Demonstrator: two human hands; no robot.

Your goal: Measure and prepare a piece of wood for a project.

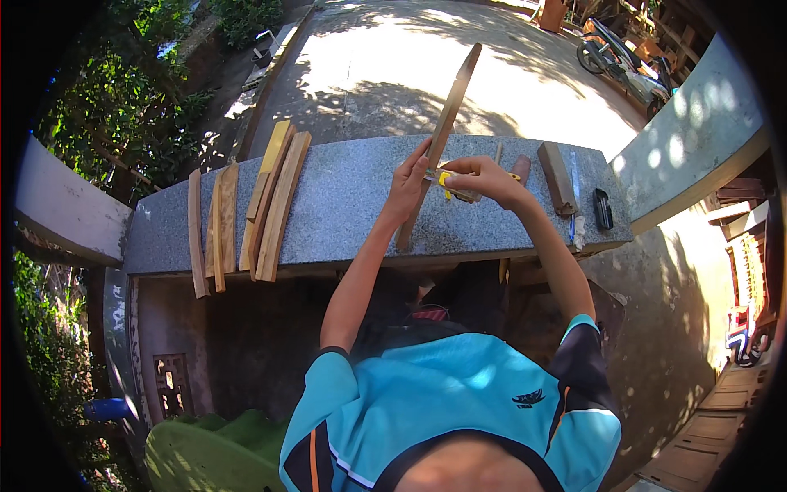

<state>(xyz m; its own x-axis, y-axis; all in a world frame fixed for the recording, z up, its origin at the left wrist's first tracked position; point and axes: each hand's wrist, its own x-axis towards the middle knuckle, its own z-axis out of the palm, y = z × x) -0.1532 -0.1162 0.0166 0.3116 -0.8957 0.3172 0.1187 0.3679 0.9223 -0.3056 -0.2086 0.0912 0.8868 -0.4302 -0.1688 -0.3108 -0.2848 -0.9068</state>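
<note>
A long narrow wooden strip (450, 111) stands tilted over the stone-topped bench, its tapered upper end pointing away from me and its lower end at the bench's near part. My left hand (407, 184) is closed around its lower half. Against the strip, just beside those fingers, my right hand (484, 179) pinches a small yellow tool (445, 178) with a metallic tip. Its exact kind is partly hidden by the fingers. Behind the right hand, a brown rounded piece (521, 167) lies on the bench.
Several wooden strips (283, 205) lie on the left of the grey speckled bench (344, 176), some overhanging its near edge. To the right are a wooden block (557, 176), a thin blue-and-white strip (575, 184) and a black object (602, 209). Pale pillars (697, 135) flank the bench; a motorcycle (627, 61) stands beyond.
</note>
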